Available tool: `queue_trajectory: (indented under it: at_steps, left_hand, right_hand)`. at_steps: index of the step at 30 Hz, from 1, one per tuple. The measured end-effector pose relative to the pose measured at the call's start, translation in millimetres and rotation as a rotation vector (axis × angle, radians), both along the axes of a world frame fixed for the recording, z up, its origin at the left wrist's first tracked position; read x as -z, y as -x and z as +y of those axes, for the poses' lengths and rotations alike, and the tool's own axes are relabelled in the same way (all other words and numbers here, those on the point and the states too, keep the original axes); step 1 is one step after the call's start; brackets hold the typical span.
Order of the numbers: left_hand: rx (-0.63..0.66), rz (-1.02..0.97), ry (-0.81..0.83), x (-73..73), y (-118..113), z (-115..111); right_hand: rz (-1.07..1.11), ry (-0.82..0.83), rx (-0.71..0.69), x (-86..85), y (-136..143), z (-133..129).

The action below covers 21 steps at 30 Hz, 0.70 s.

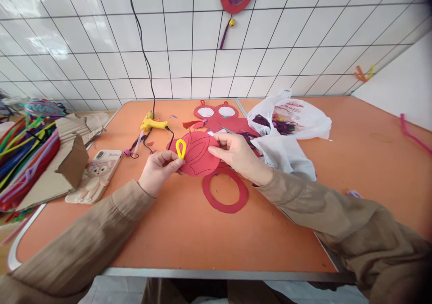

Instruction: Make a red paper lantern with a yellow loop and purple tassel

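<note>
A red paper disc (199, 153) with curved lines drawn on it is held up above the orange table. My left hand (160, 169) pinches a yellow loop (181, 148) at the disc's left edge. The disc's right edge is between the thumb and fingers of my right hand (236, 155). Just below my right hand, a red paper ring (225, 209) lies on the table (202, 241). Behind the disc are more red paper pieces, among them two joined rings (216, 111) with white centres.
A yellow glue gun (153, 123) with a black cord stands behind my left hand. Left are a phone (97, 175), cardboard (70, 160) and colourful pipe cleaners (30, 155). White plastic bags (303, 119) lie right. A red-framed ornament (232, 6) hangs on the tiled wall.
</note>
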State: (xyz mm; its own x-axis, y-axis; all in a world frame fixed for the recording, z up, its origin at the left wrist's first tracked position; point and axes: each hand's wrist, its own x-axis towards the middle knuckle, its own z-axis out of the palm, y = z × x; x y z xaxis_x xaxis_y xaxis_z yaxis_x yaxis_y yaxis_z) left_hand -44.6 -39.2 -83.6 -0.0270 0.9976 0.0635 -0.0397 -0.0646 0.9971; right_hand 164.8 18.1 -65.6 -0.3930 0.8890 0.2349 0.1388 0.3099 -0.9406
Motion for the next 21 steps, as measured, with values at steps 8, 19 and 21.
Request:
queue_trajectory:
  at_steps: [8, 19, 21]
  left_hand:
    - [-0.076, -0.152, 0.004, -1.5, 1.0, 0.1]
    - [0.038, -0.505, 0.143, -5.6, 4.8, 1.2]
    - [0.021, -0.524, 0.146, -4.3, 3.4, 1.9]
  right_hand:
    - [0.017, -0.104, 0.103, -1.9, -3.3, 1.0]
    - [-0.119, -1.072, 0.142, 15.1, -10.0, -1.8]
    - [-0.129, -1.121, 0.118, 17.3, -9.5, -1.9]
